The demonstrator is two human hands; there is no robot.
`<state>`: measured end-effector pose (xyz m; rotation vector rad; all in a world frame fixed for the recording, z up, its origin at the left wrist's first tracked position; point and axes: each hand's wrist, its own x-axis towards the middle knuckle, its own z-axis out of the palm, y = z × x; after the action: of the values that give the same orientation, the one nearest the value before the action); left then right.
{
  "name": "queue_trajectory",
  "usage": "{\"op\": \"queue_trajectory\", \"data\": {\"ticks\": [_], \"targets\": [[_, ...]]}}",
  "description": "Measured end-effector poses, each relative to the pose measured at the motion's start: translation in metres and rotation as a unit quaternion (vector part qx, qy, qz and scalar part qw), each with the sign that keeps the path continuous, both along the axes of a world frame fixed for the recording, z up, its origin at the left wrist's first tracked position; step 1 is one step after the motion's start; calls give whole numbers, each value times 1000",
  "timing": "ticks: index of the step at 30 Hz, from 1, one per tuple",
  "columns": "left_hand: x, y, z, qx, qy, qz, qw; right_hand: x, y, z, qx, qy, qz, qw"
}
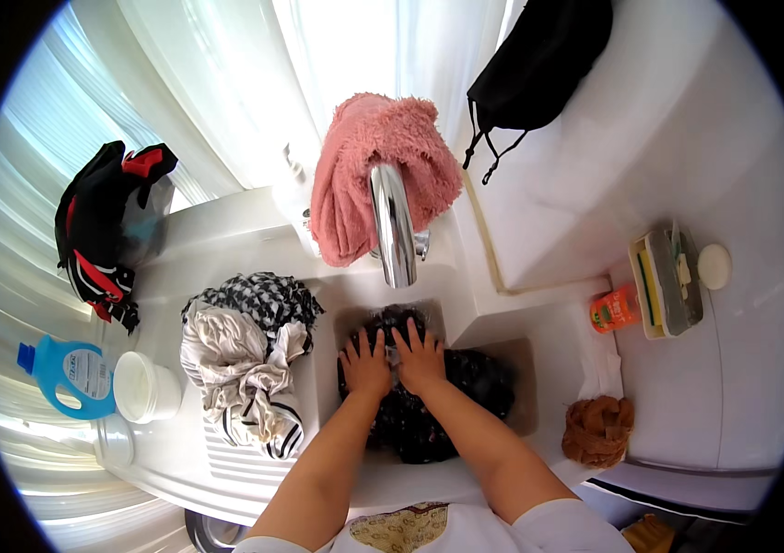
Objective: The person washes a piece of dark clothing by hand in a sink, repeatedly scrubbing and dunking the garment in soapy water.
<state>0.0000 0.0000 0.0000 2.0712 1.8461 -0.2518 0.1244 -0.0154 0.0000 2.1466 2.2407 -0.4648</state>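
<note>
My left hand (pixel 367 365) lies on a wet black garment (pixel 466 382) in the sink (pixel 526 405), its fingers spread apart. Close beside it, my right hand (pixel 419 353) presses on the same cloth, also with fingers stretched out. The garment is dark with small pale specks and fills much of the basin, spreading toward the right and near sides. Just beyond my fingertips hangs the spout of a chrome faucet (pixel 395 230). A fluffy pink towel (pixel 346 184) is draped over the faucet's back. Neither hand is wrapped round anything.
Left of the basin, black-and-white and cream clothes (pixel 235 346) lie heaped on the ribbed washboard (pixel 235 458). A white tub (pixel 148 389) and blue detergent bottle (pixel 74 380) stand farther left. At right are a brown cloth (pixel 598 431), an orange container (pixel 615 308) and a sponge caddy (pixel 673 286).
</note>
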Motion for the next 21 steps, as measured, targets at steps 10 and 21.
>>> {"op": "queue_trajectory", "data": {"ticks": [10, 21], "targets": [[11, 5, -18, 64, -199, 179, 961, 17, 1, -44, 89, 179, -166, 966], [-10, -28, 18, -319, -753, 461, 344, 40, -21, 63, -255, 720, -101, 638]]}}
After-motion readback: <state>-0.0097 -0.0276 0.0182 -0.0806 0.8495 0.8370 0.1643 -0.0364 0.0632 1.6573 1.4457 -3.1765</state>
